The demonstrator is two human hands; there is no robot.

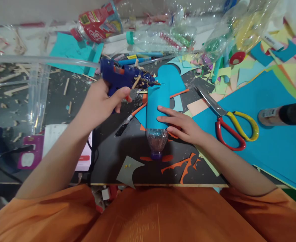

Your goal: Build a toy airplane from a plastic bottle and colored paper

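A blue glue gun (122,75) with a clear glue stick at its back is gripped in my left hand (110,97). Its nozzle points right and meets the upper part of a blue paper sleeve (158,104), with a wet-looking trace near the tip. That paper covers a clear plastic bottle (157,139), which lies with its purple cap towards me. My right hand (181,125) rests with fingers stretched out on the paper's right side. Beyond the bottle lies a blue paper cutout (171,77). A paintbrush (135,111) passes beneath the bottle.
Scissors (228,121) with red and yellow handles lie on blue sheets (263,101) at the right, beside a black-capped bottle (284,114). Plastic bottles (158,37) crowd the back. Orange scraps (183,164) and a grey scrap (130,170) lie near the edge; a tablet (83,161) sits left.
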